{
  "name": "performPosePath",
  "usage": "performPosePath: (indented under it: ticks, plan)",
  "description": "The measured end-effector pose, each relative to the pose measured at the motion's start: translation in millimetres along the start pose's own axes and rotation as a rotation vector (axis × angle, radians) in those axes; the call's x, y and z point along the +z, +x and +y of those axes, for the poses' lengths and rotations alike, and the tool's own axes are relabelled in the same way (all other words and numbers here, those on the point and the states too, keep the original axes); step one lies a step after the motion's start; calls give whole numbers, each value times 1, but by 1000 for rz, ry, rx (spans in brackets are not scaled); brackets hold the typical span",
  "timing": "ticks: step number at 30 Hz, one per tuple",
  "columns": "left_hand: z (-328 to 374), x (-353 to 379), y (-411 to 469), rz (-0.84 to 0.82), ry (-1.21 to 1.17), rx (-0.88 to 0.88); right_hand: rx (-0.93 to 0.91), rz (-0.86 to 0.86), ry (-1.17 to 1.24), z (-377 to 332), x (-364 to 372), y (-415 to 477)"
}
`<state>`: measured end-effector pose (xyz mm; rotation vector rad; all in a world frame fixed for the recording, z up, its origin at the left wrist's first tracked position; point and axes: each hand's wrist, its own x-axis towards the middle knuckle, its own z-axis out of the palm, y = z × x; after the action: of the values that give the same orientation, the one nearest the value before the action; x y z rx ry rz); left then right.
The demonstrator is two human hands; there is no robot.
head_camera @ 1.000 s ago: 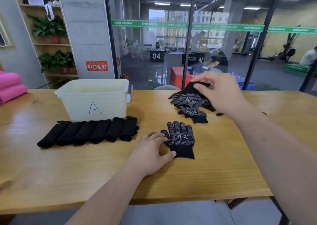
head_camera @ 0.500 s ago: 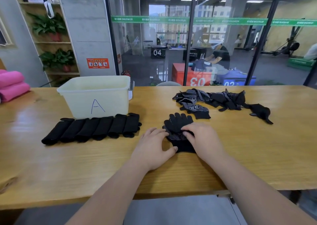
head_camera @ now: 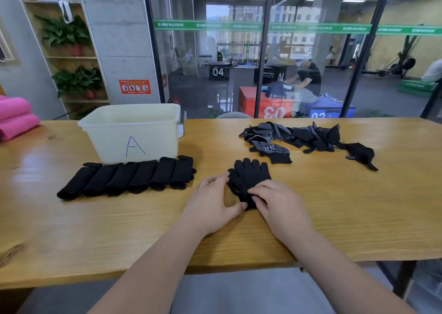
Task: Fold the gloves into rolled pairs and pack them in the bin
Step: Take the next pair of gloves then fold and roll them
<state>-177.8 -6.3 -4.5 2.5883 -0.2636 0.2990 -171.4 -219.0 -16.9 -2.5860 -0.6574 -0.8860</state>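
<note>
Our right hand [head_camera: 277, 203] hid the cuffs of the stacked gloves [head_camera: 250, 176]; we could not see inside the bin [head_camera: 134, 144], and the pink rolls [head_camera: 16, 120] ran offscreen.
</note>
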Motion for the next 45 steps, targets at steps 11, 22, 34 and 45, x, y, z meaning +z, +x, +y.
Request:
performPosePath:
  ticks: [11,22,34,45]
  plan:
    - [0,1,0,-6,25,2,4,-38,5,-6,-5,-2]
    - [-1,1,0,-46,83,61,38,-97,46,-11,-10,-1]
    - [-2,3,4,-15,115,-28,199,-493,130,5,-2,44]
    - [-3,1,5,-4,53,-33,208,-641,-101,-2,35,91]
